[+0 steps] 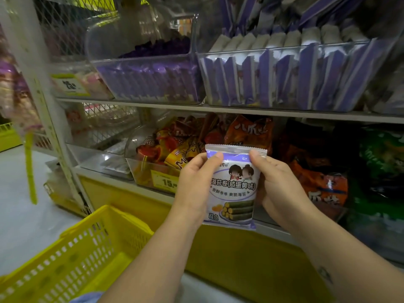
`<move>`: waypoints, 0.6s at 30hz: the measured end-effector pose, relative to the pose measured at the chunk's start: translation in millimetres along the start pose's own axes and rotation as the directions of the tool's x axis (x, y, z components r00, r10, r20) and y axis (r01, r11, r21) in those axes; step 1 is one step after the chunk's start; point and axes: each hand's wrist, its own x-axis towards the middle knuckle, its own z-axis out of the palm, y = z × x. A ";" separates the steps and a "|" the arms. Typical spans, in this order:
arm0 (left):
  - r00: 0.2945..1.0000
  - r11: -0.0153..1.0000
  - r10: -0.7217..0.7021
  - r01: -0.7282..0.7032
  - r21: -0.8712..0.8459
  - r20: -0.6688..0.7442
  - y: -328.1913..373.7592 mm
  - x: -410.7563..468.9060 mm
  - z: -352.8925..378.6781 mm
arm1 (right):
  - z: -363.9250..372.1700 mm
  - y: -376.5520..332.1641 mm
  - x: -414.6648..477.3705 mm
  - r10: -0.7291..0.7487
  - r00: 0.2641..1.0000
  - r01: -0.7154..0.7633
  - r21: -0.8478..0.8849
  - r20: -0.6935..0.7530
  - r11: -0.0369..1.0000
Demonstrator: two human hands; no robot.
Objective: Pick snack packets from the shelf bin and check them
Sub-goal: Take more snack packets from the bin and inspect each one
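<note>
A purple-and-white snack packet [232,189] with seaweed rolls printed on it stands upright in front of the lower shelf, its front facing me. My left hand [193,184] grips its left edge, thumb on the front near the top. My right hand [282,186] grips its right edge, thumb on the top corner. Above, a clear shelf bin [284,101] holds several packets of the same purple-and-white kind.
A second clear bin [148,92] with purple packets sits to the left on the upper shelf. The lower shelf holds orange and red snack bags [249,130] and green bags [382,162]. A yellow basket [72,254] sits at the lower left. A white shelf post [43,101] stands left.
</note>
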 end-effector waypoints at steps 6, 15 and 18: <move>0.993 0.993 -0.114 0.115 -0.017 0.032 15.4 -7.3 -11.0 | 2.5 -2.8 -4.6 0.062 0.995 -0.062 -0.002 0.081 0.998; 0.988 0.987 -0.153 0.154 -0.054 0.014 20.4 -10.4 -19.1 | 7.9 -2.8 -5.4 0.162 0.981 -0.168 0.054 0.103 0.984; 0.986 0.984 -0.161 0.157 -0.088 -0.041 21.9 -11.5 -17.8 | 5.8 -4.3 -4.5 0.183 0.964 -0.186 -0.004 0.194 0.983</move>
